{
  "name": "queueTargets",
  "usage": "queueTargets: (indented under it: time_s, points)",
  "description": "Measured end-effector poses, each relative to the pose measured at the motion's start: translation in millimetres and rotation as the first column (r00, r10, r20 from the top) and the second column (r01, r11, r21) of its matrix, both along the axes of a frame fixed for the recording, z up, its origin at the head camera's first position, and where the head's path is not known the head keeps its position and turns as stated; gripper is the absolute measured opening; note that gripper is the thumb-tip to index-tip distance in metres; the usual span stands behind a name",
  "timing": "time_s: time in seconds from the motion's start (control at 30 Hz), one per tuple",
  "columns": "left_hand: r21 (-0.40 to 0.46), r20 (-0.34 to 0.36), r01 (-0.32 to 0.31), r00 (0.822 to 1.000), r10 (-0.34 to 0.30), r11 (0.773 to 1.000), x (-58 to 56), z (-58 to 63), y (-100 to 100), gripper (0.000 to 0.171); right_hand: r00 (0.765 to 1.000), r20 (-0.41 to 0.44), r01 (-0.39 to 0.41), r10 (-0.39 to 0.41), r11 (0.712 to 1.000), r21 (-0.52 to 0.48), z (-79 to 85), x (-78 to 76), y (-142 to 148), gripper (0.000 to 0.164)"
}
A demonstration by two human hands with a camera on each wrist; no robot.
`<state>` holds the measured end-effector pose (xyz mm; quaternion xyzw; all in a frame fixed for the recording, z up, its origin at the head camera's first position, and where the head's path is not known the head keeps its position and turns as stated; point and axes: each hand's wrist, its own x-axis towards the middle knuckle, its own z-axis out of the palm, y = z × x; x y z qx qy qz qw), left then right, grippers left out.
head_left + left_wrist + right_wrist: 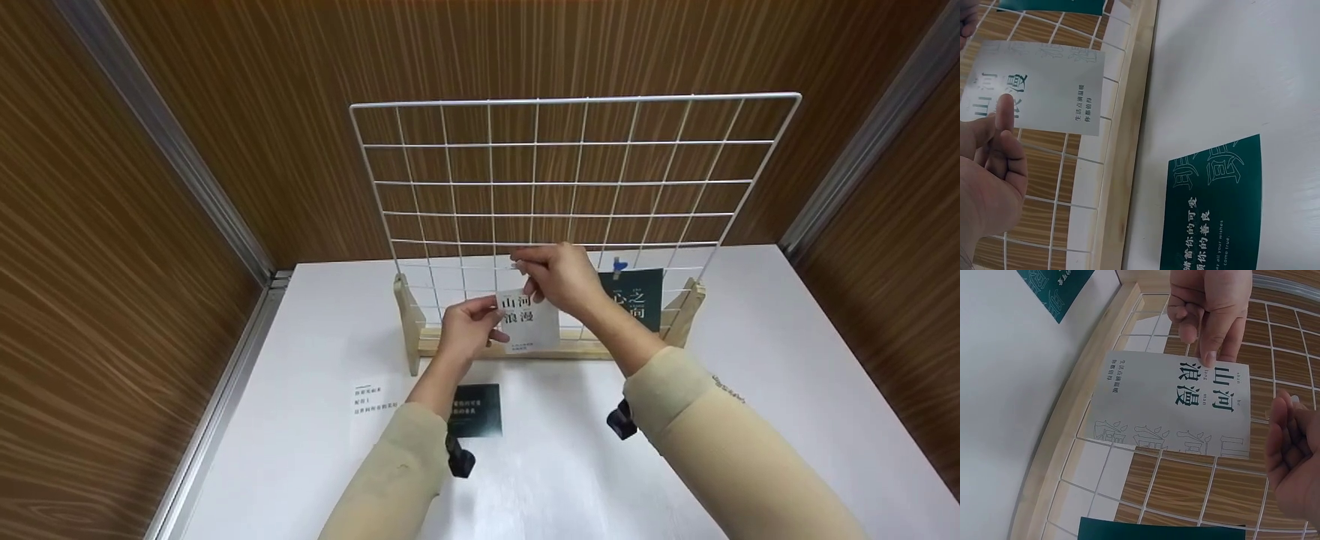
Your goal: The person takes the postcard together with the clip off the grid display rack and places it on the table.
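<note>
My left hand (pixel 466 330) pinches a white card (pixel 534 331) with printed characters by its left edge, thumb in front. The card stands against the lower part of a white wire grid (pixel 532 182). Just above the card's top edge, my right hand (pixel 568 279) holds a small white clip (pixel 1295 399) at its fingertips, mostly hidden by them. Right of that hand, a dark green card (pixel 651 289) hangs on the grid under a small blue clip (pixel 619 265); my right wrist covers part of it.
A wooden stand (pixel 409 322) carries the grid on the white table (pixel 555 465). On the table lie another green card (pixel 1213 208), partly behind my left forearm, and a white card (pixel 371 397) at the left. Wood-grain panels (pixel 300 150) enclose the table.
</note>
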<state>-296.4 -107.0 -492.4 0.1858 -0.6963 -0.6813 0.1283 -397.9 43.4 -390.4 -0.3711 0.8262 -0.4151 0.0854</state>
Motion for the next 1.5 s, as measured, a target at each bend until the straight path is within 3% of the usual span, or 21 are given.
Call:
queueTargets:
  time_s: [0.3,1.1,1.5]
  points:
    - [0.004,-0.001,0.000,1.000,0.000,1.000,10.7,0.9,-1,0.026,0.998,-0.056,0.015,-0.018,0.998,-0.058,-3.0,0.1,1,0.022]
    - [0.049,0.003,-0.040,0.999,0.040,0.998,28.3,-3.3,3,0.028,0.994,-0.091,0.043,-0.058,0.986,-0.159,-12.7,3.0,2,0.020]
    - [0.028,0.018,-0.054,0.998,0.054,0.998,36.5,-4.7,4,0.028,0.998,0.039,0.062,-0.054,0.960,-0.271,-6.9,9.1,1,0.020]
